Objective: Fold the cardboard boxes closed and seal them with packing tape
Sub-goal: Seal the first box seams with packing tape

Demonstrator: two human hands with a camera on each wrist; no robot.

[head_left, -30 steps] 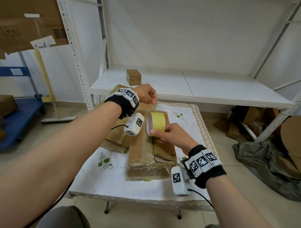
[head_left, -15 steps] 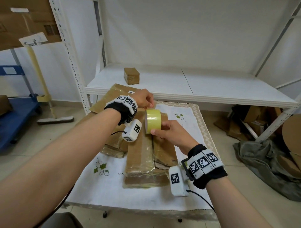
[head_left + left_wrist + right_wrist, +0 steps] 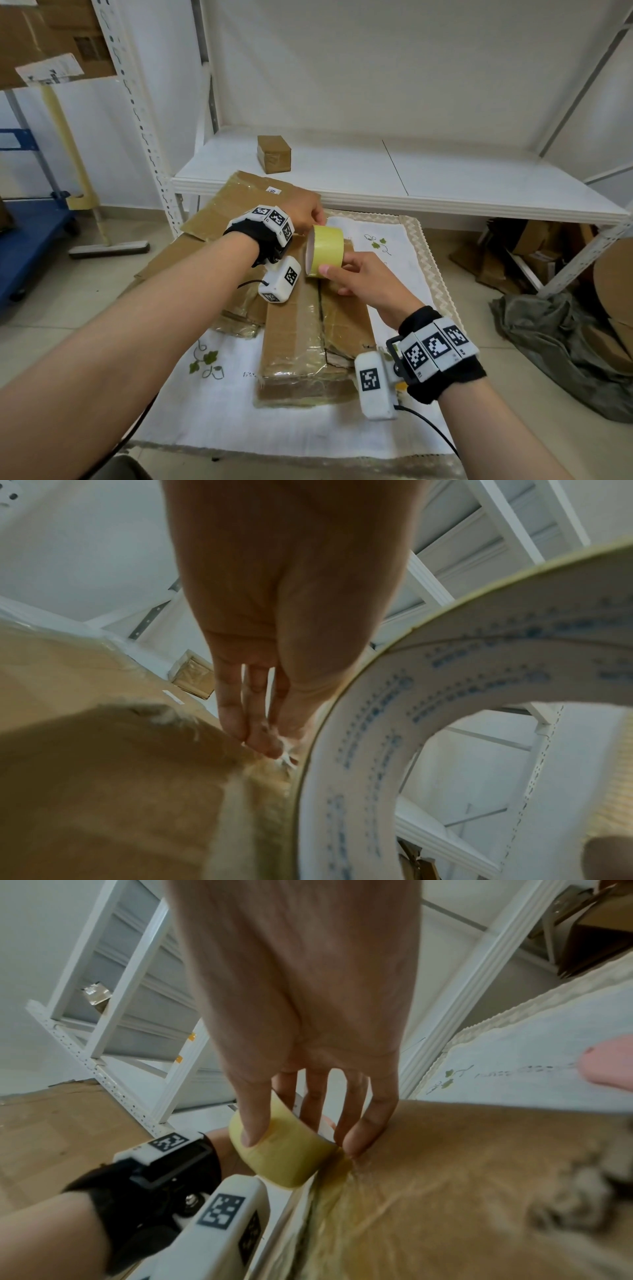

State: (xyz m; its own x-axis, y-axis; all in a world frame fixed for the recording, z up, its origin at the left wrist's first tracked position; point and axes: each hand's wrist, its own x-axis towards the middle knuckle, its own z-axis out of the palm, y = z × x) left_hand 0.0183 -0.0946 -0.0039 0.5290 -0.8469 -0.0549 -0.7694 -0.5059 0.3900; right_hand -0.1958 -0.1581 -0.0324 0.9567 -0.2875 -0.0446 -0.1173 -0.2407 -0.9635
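Note:
A brown cardboard box (image 3: 294, 342) lies closed on the white tablecloth (image 3: 222, 404), with glossy tape over its top seam. My right hand (image 3: 337, 279) grips a yellow tape roll (image 3: 327, 250) above the box's far end, thumb on the outer face and fingers in the core. In the right wrist view the roll (image 3: 281, 1156) hovers at the box's (image 3: 479, 1191) edge. Just behind the roll, my left hand (image 3: 305, 214) pinches what looks like the tape's free end. The left wrist view shows those fingertips (image 3: 270, 748) meeting at the box (image 3: 103, 777), beside the roll's white core (image 3: 394, 723).
Flattened cardboard (image 3: 222, 219) lies under and left of the box. A small taped box (image 3: 274, 157) stands on the white shelf (image 3: 445, 192) behind the table. Cardboard scraps and grey fabric (image 3: 548, 329) lie on the floor at right, and a blue cart (image 3: 27, 233) stands at left.
My right hand has brought the roll up and closer to my left hand at the box's far end. My head has dipped slightly.

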